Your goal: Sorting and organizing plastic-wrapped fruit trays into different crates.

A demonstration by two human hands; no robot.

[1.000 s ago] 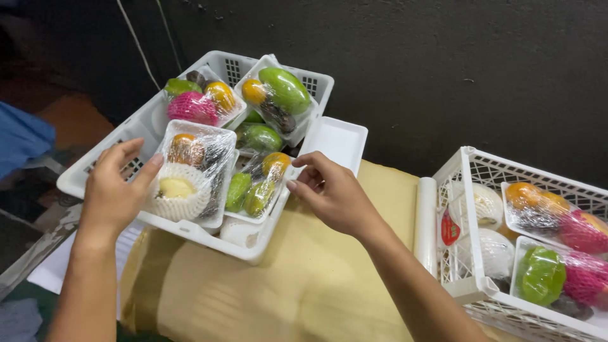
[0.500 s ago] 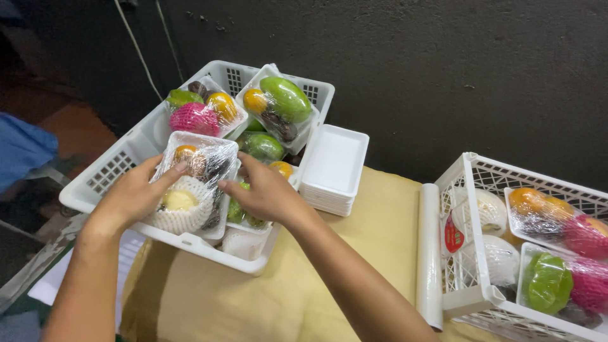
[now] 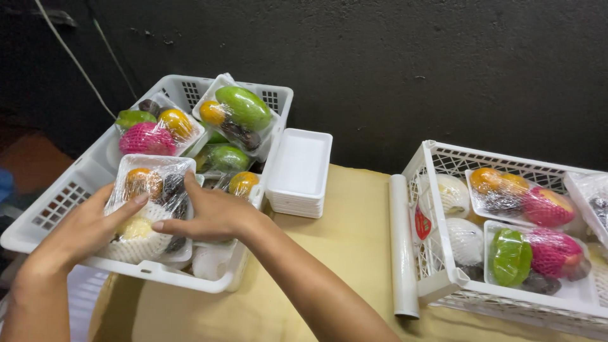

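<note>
A plastic-wrapped fruit tray [image 3: 152,190] lies at the near end of the white slotted crate [image 3: 44,209] on the left. It holds an orange fruit, dark fruit and a pale fruit in a foam net. My left hand [image 3: 85,228] grips its left side with the thumb on the wrap. My right hand [image 3: 212,212] presses its right side, fingers laid over the film. Several more wrapped fruit trays [image 3: 237,117] fill the far end of the crate.
A stack of blank white foam trays [image 3: 299,171] sits beside the left crate. A second white crate [image 3: 443,278] at right holds wrapped fruit trays and netted pale fruit. A roll of cling film [image 3: 403,247] lies against it on the tan cloth [image 3: 342,247].
My right hand came off the tray at the crate's right side and moved left onto the near tray. My left hand slid up onto that same tray. The view shifted closer.
</note>
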